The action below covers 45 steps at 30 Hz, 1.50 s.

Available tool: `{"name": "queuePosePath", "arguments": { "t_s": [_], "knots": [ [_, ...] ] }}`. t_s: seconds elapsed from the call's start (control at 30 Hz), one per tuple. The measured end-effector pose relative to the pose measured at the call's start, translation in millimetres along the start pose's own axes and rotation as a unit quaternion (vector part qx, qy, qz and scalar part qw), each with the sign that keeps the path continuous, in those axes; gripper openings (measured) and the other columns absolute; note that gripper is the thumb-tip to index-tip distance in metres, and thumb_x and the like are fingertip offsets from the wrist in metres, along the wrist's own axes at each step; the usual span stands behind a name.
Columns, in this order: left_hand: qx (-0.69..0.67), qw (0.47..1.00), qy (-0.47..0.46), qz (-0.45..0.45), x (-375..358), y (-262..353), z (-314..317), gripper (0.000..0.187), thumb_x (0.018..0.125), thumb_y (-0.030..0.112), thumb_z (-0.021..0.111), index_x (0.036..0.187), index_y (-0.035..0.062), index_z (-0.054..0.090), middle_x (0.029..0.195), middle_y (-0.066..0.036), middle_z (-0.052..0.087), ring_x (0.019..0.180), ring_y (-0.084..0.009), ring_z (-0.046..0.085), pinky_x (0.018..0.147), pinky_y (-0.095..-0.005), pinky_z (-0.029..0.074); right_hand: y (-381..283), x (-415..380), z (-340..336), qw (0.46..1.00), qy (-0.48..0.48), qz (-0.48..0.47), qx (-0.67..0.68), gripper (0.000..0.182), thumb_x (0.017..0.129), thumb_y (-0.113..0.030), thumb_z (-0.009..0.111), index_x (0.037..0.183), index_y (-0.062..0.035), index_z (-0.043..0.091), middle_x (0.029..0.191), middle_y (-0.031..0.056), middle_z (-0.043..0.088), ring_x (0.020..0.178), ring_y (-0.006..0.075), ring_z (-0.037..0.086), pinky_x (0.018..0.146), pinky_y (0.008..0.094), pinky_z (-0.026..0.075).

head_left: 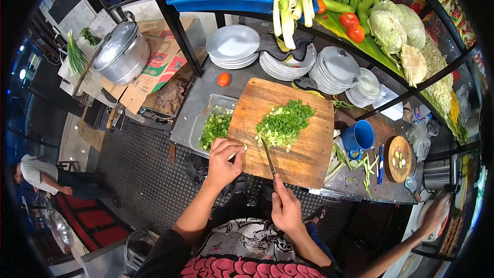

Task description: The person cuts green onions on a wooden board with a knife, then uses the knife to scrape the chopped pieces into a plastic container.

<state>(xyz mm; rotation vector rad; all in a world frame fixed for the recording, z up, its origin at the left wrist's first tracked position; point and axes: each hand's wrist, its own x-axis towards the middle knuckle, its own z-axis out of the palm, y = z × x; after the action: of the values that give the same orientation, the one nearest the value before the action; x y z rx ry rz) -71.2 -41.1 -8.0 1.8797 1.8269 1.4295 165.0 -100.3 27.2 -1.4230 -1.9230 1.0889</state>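
A wooden cutting board [303, 164] lies before me, with a heap of chopped green onion [286, 122] on it. My right hand [286, 207] is closed around the handle of a knife [269, 159], whose blade slants up to the near left side of the heap. At the board's left edge my left hand [225, 162] is closed, fingers curled, with a small pale piece at its fingertips that looks like a green onion end. Just beyond that hand, a clear plastic container [195, 135] holds more chopped green onion [216, 128], partly covered by the board.
Stacked plates [232, 44] and a tomato [224, 79] sit behind the board. On the right are a blue mug [358, 136] and a small round board [400, 159]. A blue tray [221, 4] of vegetables stands above. Another person's arm [411, 239] reaches in at lower right.
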Motion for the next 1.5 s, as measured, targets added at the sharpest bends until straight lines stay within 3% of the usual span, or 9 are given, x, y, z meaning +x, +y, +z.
{"name": "queuePosePath", "arguments": {
  "t_s": [0.07,0.2,0.8,1.3,1.4,1.5],
  "knots": [
    [-0.011,1.0,-0.005,-0.006,3,1,-1,0.01,0.079,-0.002,0.081,0.088,0.0021,0.079,0.092,-0.01,0.078,0.087,-0.0287,0.068,0.081,-0.0382,0.053,-3,-1,-1,1.0,-0.015,0.001,-0.016,0.058,0.101,-0.004,0.061,0.158,-0.0105,0.049,0.089,0.0188,0.064,0.068,0.0331,0.063,0.067,0.0399,0.053],
    [-0.033,0.999,-0.018,-0.021,5,1,-1,0.011,0.08,-0.002,0.081,0.09,0.0024,0.08,0.092,-0.009,0.078,0.086,-0.0284,0.067,0.082,-0.0388,0.054,-4,2,9,0.999,-0.041,-0.03,-0.012,0.064,0.1,-0.008,0.06,0.162,-0.0149,0.043,0.087,0.0221,0.061,0.07,0.0436,0.066,0.065,0.0535,0.055],
    [-0.042,0.999,-0.011,-0.026,3,-1,1,0.012,0.079,-0.005,0.079,0.09,0.0016,0.08,0.089,-0.009,0.076,0.084,-0.0285,0.066,0.081,-0.0381,0.052,-5,2,23,0.998,-0.055,-0.034,-0.007,0.07,0.1,-0.007,0.058,0.166,-0.0129,0.035,0.088,0.0233,0.059,0.067,0.0441,0.064,0.063,0.0528,0.055],
    [-0.043,0.999,-0.007,-0.014,1,-3,3,0.012,0.079,-0.005,0.08,0.089,0.0011,0.079,0.09,-0.01,0.076,0.084,-0.0303,0.067,0.081,-0.0387,0.053,-11,12,34,0.987,-0.063,-0.045,-0.141,0.077,0.096,-0.009,0.06,0.167,-0.0131,0.029,0.101,0.0296,0.063,0.066,0.0495,0.066,0.061,0.056,0.06],
    [-0.043,0.999,-0.009,-0.011,1,-4,3,0.011,0.08,-0.004,0.08,0.09,0.0012,0.079,0.09,-0.01,0.076,0.084,-0.0304,0.067,0.081,-0.0389,0.053,-16,-7,20,0.99,-0.065,-0.018,-0.125,0.068,0.099,-0.005,0.06,0.163,-0.0117,0.039,0.092,0.026,0.063,0.072,0.0482,0.065,0.067,0.0554,0.056],
    [-0.047,0.999,-0.014,-0.013,2,-4,2,0.01,0.081,-0.003,0.08,0.09,0.0013,0.079,0.091,-0.011,0.076,0.084,-0.0304,0.068,0.082,-0.0389,0.053,-18,-24,-3,0.995,-0.073,-0.005,-0.064,0.063,0.099,-0.005,0.059,0.16,-0.0089,0.044,0.088,0.0232,0.064,0.071,0.0439,0.066,0.068,0.049,0.055]
  ]
}}
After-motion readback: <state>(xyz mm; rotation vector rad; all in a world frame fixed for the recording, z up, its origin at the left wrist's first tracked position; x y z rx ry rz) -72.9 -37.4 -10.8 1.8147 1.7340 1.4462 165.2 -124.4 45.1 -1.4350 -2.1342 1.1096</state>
